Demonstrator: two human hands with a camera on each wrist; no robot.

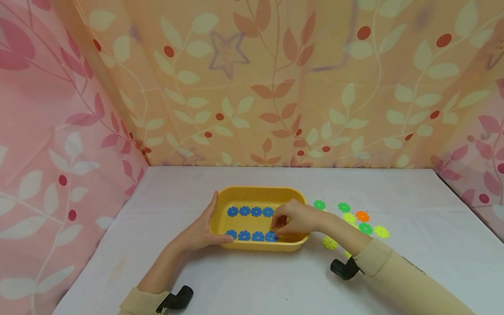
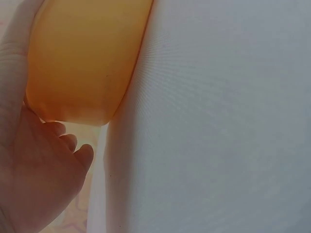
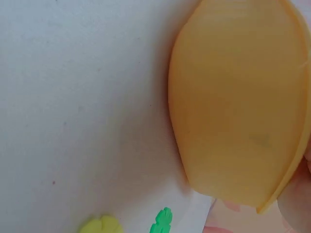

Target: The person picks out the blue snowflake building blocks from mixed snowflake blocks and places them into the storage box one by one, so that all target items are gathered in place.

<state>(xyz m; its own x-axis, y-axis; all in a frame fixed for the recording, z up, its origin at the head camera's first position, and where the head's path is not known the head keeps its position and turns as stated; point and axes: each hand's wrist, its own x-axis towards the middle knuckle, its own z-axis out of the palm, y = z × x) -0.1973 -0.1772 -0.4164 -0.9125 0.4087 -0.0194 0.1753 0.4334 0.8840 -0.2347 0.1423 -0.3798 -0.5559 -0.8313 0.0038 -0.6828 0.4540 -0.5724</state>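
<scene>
A yellow plastic basin (image 1: 252,246) sits on the white table. My left hand (image 1: 201,229) grips its left end, thumb over the near rim and fingers along the end wall. In the left wrist view the basin's outer wall (image 2: 87,63) shows beside that hand's curled fingertips. Inside, blue notched interlocking discs (image 1: 245,211) lie in two rows, far and near. My right hand (image 1: 296,217) reaches in over the right side, fingers bent and fingertips at the rightmost blue disc (image 1: 270,236) of the near row. The right wrist view shows mostly the basin's outside (image 3: 238,97).
Loose discs lie on the table right of the basin: green (image 1: 319,204), yellow (image 1: 381,232) and orange (image 1: 362,216), some partly behind the right forearm. A patterned curtain (image 1: 275,87) closes off the back and sides. Black wrist mounts (image 1: 344,268) stick out at both cuffs.
</scene>
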